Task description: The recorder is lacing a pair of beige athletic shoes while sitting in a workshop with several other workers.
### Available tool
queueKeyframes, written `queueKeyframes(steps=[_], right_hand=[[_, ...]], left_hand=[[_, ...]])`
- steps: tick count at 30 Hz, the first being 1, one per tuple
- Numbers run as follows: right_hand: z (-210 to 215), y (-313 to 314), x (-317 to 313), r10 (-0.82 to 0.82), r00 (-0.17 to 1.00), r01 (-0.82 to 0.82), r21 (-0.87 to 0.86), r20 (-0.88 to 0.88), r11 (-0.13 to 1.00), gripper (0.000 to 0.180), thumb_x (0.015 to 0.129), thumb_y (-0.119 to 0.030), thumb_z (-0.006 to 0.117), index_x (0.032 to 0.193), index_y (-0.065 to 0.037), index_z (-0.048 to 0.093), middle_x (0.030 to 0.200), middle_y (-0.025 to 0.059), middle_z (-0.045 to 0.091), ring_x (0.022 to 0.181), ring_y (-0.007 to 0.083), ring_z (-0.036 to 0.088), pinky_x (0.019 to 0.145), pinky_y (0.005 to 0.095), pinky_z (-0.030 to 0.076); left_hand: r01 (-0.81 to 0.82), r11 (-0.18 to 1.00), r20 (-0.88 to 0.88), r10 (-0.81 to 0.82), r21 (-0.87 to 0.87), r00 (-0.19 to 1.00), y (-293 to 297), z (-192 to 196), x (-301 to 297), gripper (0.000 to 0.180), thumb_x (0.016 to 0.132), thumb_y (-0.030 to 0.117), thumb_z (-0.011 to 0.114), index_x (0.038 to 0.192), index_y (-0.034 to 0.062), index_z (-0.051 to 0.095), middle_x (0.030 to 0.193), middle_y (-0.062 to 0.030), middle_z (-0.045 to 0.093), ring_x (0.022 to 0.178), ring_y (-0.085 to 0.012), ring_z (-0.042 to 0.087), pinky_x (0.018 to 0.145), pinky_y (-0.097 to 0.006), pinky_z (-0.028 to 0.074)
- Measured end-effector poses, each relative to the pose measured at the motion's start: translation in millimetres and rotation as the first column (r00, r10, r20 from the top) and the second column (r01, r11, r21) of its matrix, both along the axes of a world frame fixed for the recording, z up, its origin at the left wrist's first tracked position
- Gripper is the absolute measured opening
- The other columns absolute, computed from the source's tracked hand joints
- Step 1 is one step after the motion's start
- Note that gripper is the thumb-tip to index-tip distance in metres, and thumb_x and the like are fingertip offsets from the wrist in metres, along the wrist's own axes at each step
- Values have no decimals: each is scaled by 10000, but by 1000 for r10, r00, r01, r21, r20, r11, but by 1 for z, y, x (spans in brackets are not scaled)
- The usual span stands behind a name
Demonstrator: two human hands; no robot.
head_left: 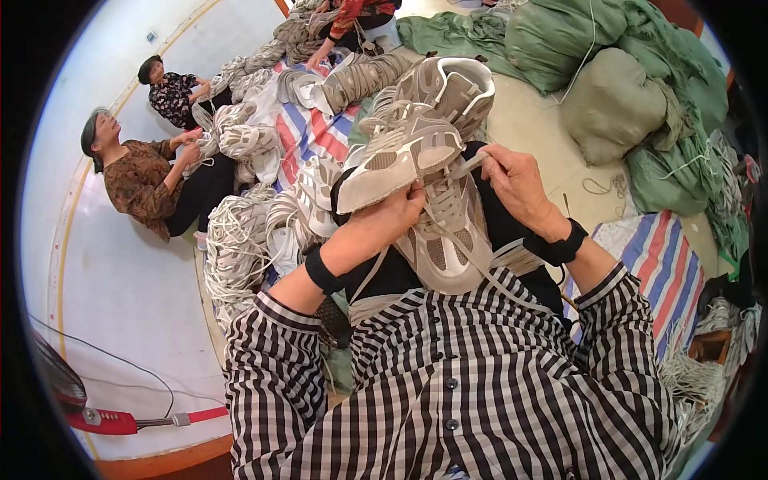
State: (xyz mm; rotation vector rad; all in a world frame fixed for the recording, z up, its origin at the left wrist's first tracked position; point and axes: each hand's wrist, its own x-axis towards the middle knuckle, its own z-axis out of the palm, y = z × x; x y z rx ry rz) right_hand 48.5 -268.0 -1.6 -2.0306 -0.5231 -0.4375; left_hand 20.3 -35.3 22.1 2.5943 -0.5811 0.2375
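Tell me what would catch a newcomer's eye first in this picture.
At centre, the left hand grips a beige-and-grey mesh sneaker while the right hand pinches its flat beige shoelace; a second matching sneaker rests on the lap. Behind them, a heap of pale sneakers covers a striped red-white-blue tarp. Bulging green cloth sacks fill the upper right.

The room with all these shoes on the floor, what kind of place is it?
Probably a shoe workshop. The left hand holds a beige sneaker while the right hand pulls its lace. Piles of sneakers, stuffed green sacks and other seated people handling shoes fill the floor.
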Motion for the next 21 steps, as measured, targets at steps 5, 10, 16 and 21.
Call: queueKeyframes(steps=[5, 10, 16, 21], right_hand=[[-8, 3, 6, 27, 1000, -24, 219, -12, 975, 150, 934, -104, 521, 978, -13, 631, 652, 79, 606, 565, 161, 588, 548, 299, 464], [-7, -7, 13, 350, 881, -106, 589, -317, 801, 212, 969, -174, 513, 950, -10, 646, 764, -2, 627, 561, 50, 545, 516, 195, 460], [-19, -4, 6, 322, 880, -59, 595, -348, 802, 220, 962, -178, 509, 926, -19, 657, 730, -15, 612, 576, 53, 554, 519, 207, 460], [-15, 15, -4, 156, 959, -109, 200, -237, 974, 194, 926, -143, 529, 870, 13, 629, 676, 49, 587, 604, 170, 590, 562, 333, 449]], left_hand=[[59, 995, 263, -77, 76, 962, 10, 0, 3, 237, 903, 262, 551, 985, 57, 635, 890, -154, 655, 815, -320, 626, 750, -395, 484], [84, 964, 271, -154, 251, 950, 29, 10, 9, 272, 905, 151, 504, 1148, 58, 583, 1037, -184, 610, 958, -383, 576, 822, -462, 457], [73, 997, 154, -77, 35, 985, 55, 6, 6, 261, 872, 116, 546, 1123, 72, 599, 994, -196, 623, 947, -417, 567, 813, -471, 454], [96, 995, 124, -99, 24, 987, 89, 23, 0, 186, 831, 68, 562, 1005, 38, 618, 884, -181, 629, 855, -377, 595, 737, -431, 475]])
